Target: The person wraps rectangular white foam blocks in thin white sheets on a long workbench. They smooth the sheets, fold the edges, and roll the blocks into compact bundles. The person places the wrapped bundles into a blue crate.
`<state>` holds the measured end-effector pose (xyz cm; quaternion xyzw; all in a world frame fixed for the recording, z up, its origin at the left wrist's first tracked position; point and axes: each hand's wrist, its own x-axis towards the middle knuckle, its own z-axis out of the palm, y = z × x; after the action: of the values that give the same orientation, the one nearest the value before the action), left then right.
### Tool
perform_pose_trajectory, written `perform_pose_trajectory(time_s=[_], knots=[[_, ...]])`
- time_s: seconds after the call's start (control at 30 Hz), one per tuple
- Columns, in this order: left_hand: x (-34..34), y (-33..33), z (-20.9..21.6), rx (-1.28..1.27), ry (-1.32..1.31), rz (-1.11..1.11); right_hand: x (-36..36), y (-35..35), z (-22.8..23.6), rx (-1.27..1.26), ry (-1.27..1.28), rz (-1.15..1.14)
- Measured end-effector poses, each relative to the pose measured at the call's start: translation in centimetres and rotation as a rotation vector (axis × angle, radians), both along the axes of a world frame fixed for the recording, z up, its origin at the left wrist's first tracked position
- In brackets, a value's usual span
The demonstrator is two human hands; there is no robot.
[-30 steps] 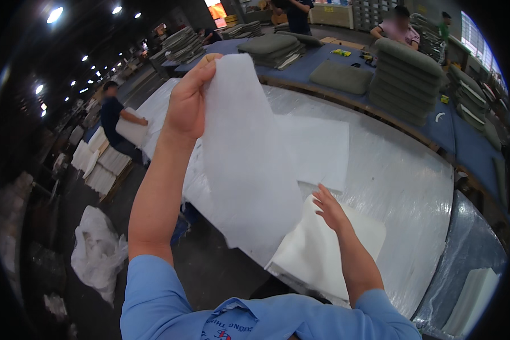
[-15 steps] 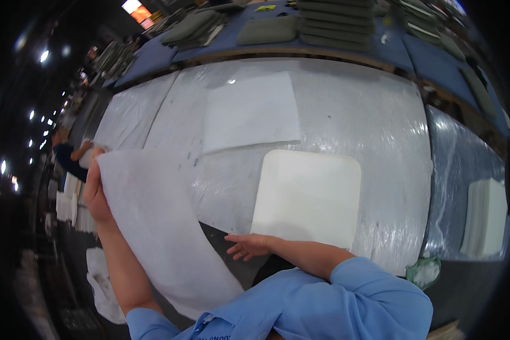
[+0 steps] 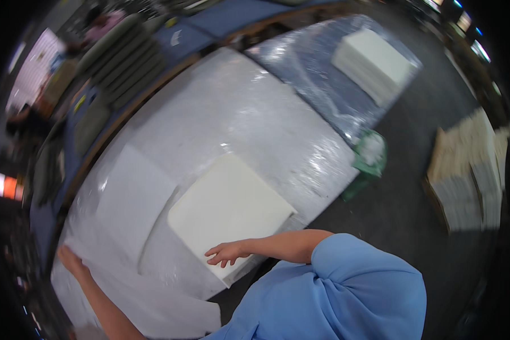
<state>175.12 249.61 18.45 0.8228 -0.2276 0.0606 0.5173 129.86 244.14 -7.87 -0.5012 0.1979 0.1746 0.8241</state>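
Observation:
At the left, my left hand point(image 3: 72, 262) is closed on one end of a thin white fabric sheet point(image 3: 153, 303). That sheet is blurred and hangs from the hand across the near left edge of the plastic-wrapped table point(image 3: 209, 93). My right hand point(image 3: 230, 252) has its fingers spread and holds nothing. It is over the near edge of a flat cream foam pad point(image 3: 229, 204) with rounded corners; contact between them I cannot make out. Left of the pad, a second white sheet point(image 3: 133, 201) lies flat on the table.
A stack of white pads point(image 3: 374, 62) rests on a blue, plastic-covered surface at the back right. By the table's right corner hangs a green bag point(image 3: 371, 153). Stacked pale sheets point(image 3: 467, 175) stand on the floor at right. Grey-green cushions point(image 3: 122, 59) are piled at back left.
My view has swung to the right, so the table appears rotated. My left hand has brought the fabric sheet down from its raised position toward the table. The right hand now appears over the pad.

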Motion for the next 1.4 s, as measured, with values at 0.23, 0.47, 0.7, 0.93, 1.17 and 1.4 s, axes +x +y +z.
perform_pose_trajectory(time_s=[0.23, 0.47, 0.7, 0.93, 1.17, 1.4], knots=[[-8.5, -12.7, -11.3, 0.385, 0.435, -0.285, -20.2, -3.8, -2.2, 0.042, 0.205, -0.929], [-19.6, -12.6, -18.5, 0.749, 0.444, -0.48, -39.7, -1.8, -4.8, -0.166, 0.739, -1.591], [-34.1, -8.9, -22.6, 0.411, 0.374, -0.453, -58.0, -14.7, -7.5, -0.94, 1.127, -1.564], [-50.4, -8.5, -23.0, 0.601, 0.695, -0.581, -64.3, -21.2, -10.3, -0.856, 1.446, -1.486], [-62.6, -15.6, -25.3, 0.668, 0.758, -1.11, -62.1, -16.9, -7.4, -1.366, 1.018, -1.615], [-82.5, -27.9, -27.4, 0.918, 1.318, -1.186, -56.6, -16.8, -5.7, -1.186, 0.506, -1.621]])
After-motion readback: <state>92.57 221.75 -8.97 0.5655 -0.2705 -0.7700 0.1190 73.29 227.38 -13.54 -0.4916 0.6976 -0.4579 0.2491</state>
